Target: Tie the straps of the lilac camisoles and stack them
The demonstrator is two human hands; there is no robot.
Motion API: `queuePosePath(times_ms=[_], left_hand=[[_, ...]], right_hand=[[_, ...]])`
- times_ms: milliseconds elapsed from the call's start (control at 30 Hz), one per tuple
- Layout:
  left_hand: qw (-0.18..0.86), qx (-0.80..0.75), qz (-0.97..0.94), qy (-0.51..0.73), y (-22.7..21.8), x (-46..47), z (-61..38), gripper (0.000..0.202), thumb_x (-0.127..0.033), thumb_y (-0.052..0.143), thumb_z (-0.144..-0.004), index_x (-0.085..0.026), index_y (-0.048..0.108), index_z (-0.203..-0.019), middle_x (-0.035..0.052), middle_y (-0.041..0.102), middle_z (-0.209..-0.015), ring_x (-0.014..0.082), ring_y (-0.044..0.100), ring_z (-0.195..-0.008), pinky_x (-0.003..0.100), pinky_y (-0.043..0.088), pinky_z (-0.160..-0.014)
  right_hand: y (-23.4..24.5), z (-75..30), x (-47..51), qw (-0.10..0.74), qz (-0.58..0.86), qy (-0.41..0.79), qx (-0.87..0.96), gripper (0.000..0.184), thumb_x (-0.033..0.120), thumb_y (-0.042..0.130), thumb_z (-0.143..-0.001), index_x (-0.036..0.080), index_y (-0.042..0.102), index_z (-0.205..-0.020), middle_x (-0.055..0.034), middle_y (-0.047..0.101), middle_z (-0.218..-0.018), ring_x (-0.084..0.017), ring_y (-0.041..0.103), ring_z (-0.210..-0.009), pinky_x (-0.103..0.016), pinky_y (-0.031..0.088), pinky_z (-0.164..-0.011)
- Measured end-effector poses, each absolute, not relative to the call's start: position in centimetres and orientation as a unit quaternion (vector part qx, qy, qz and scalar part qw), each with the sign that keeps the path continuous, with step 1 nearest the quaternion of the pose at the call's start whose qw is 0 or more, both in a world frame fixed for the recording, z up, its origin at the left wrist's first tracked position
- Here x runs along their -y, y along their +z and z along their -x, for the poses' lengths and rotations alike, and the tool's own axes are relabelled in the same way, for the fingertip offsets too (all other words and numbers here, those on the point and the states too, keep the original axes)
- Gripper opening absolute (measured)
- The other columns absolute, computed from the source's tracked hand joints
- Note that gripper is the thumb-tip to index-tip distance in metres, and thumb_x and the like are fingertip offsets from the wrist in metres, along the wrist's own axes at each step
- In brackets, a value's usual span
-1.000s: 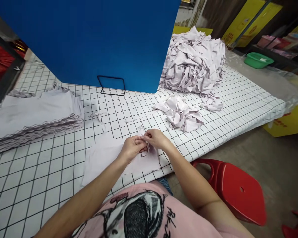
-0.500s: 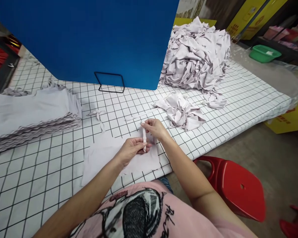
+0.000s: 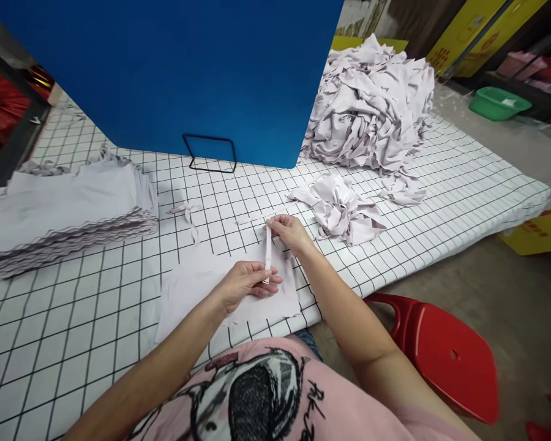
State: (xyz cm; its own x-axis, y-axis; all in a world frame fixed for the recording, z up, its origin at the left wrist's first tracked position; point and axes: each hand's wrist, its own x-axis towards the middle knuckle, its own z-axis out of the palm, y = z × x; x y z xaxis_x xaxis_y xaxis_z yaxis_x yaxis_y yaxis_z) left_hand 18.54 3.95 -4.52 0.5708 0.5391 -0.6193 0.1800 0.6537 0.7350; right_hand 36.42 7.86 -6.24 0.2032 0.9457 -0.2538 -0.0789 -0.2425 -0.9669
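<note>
A narrow pale fabric strip (image 3: 268,251) is stretched between my two hands. My right hand (image 3: 291,234) pinches its far end, and my left hand (image 3: 245,285) pinches its near end. Both hands hover over a flat pale lilac fabric piece (image 3: 197,294) lying at the near edge of the grid-patterned table (image 3: 96,331). A small heap of crumpled fabric pieces (image 3: 340,208) lies just right of my right hand.
A neat stack of flat fabric pieces (image 3: 59,214) sits at the left. A big heap of fabric scraps (image 3: 371,104) is at the back right, beside a blue upright board (image 3: 188,73). A loose strip (image 3: 188,214) lies mid-table. A red stool (image 3: 445,355) stands to my right.
My hands were bunched together on the strip a second ago. They have drawn apart, the right one away from me and the left one toward me, pulling the strip straight.
</note>
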Motion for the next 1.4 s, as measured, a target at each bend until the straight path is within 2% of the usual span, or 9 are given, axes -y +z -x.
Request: queuePosePath(times_ms=[200, 367, 467, 600, 700, 800, 933, 1100, 1400], left_hand=[[0.787, -0.466, -0.388, 0.114, -4.7, -4.3, -18.9, 0.032, -0.038, 0.073, -0.082, -0.009, 0.07, -0.095, 0.0169, 0.075, -0.099, 0.0161, 0.073, -0.071, 0.019, 0.054, -0.059], [0.788, -0.467, -0.384, 0.112, -4.3, -4.6, -19.4, 0.033, -0.04, 0.07, -0.084, -0.009, 0.07, -0.094, 0.0166, 0.075, -0.095, 0.016, 0.072, -0.067, 0.02, 0.053, -0.056], [0.792, -0.467, -0.376, 0.116, -3.9, -4.9, -19.5, 0.034, -0.041, 0.072, -0.082, -0.01, 0.07, -0.095, 0.0162, 0.075, -0.096, 0.0166, 0.072, -0.066, 0.022, 0.053, -0.056], [0.792, -0.457, -0.38, 0.142, -3.4, -5.7, -19.6, 0.036, -0.042, 0.078, -0.075, -0.012, 0.072, -0.095, 0.0133, 0.075, -0.095, 0.0163, 0.071, -0.069, 0.022, 0.05, -0.056], [0.784, -0.45, -0.393, 0.17, -3.0, -6.4, -19.5, 0.037, -0.044, 0.081, -0.071, -0.013, 0.073, -0.091, 0.0108, 0.073, -0.09, 0.0177, 0.07, -0.077, 0.022, 0.047, -0.059], [0.773, -0.443, -0.41, 0.193, -2.6, -7.1, -19.3, 0.041, -0.046, 0.08, -0.07, -0.015, 0.075, -0.096, 0.0111, 0.072, -0.096, 0.019, 0.068, -0.085, 0.022, 0.044, -0.061], [0.744, -0.438, -0.448, 0.232, -2.3, -7.8, -19.2, 0.043, -0.05, 0.076, -0.074, -0.019, 0.075, -0.104, 0.0105, 0.071, -0.108, 0.0191, 0.063, -0.093, 0.026, 0.045, -0.07], [0.731, -0.432, -0.46, 0.26, -2.6, -8.0, -19.2, 0.043, -0.054, 0.073, -0.075, -0.022, 0.074, -0.105, 0.0077, 0.07, -0.11, 0.0197, 0.059, -0.102, 0.029, 0.044, -0.081], [0.722, -0.483, -0.405, 0.286, -3.1, -8.5, -18.4, 0.041, -0.048, 0.084, -0.061, -0.015, 0.071, -0.082, 0.0037, 0.065, -0.079, 0.0133, 0.057, -0.077, 0.023, 0.042, -0.067]], right_hand=[[-6.2, -36.8, -9.1, 0.449, 0.625, 0.52, 0.37, 0.022, 0.037, 0.062, -0.08, 0.016, 0.059, -0.079, -0.0071, 0.073, -0.085, -0.01, 0.06, -0.061, -0.02, 0.039, -0.05], [-5.6, -38.0, -7.7, 0.425, 0.668, 0.437, 0.427, 0.018, 0.034, 0.061, -0.082, 0.016, 0.061, -0.083, -0.0038, 0.069, -0.08, -0.011, 0.058, -0.059, -0.024, 0.043, -0.057], [-4.3, -38.4, -4.9, 0.4, 0.669, 0.412, 0.473, 0.023, 0.04, 0.06, -0.085, 0.017, 0.06, -0.081, -0.0017, 0.066, -0.075, -0.011, 0.055, -0.058, -0.026, 0.042, -0.056], [-2.8, -38.0, -1.7, 0.382, 0.613, 0.476, 0.501, 0.031, 0.047, 0.062, -0.085, 0.018, 0.058, -0.076, 0.0001, 0.06, -0.07, -0.011, 0.051, -0.059, -0.024, 0.041, -0.054], [-2.7, -37.4, -1.3, 0.396, 0.593, 0.493, 0.499, 0.031, 0.047, 0.07, -0.08, 0.017, 0.061, -0.08, 0.0009, 0.058, -0.07, -0.009, 0.049, -0.06, -0.023, 0.04, -0.053], [-2.8, -36.7, -2.1, 0.433, 0.593, 0.486, 0.473, 0.032, 0.044, 0.076, -0.075, 0.018, 0.061, -0.085, 0.0004, 0.061, -0.073, -0.009, 0.052, -0.061, -0.023, 0.044, -0.055], [-2.9, -35.6, -3.2, 0.493, 0.552, 0.519, 0.427, 0.037, 0.04, 0.08, -0.071, 0.021, 0.053, -0.086, -0.003, 0.069, -0.089, -0.013, 0.065, -0.073, -0.029, 0.055, -0.069], [-4.1, -34.7, -3.9, 0.543, 0.488, 0.56, 0.392, 0.042, 0.037, 0.083, -0.067, 0.022, 0.048, -0.084, -0.0018, 0.07, -0.095, -0.013, 0.069, -0.081, -0.031, 0.056, -0.082], [-5.8, -34.4, -3.6, 0.528, 0.494, 0.588, 0.362, 0.035, 0.035, 0.081, -0.07, 0.021, 0.056, -0.091, 0.0033, 0.068, -0.075, -0.01, 0.064, -0.07, -0.027, 0.051, -0.078]])
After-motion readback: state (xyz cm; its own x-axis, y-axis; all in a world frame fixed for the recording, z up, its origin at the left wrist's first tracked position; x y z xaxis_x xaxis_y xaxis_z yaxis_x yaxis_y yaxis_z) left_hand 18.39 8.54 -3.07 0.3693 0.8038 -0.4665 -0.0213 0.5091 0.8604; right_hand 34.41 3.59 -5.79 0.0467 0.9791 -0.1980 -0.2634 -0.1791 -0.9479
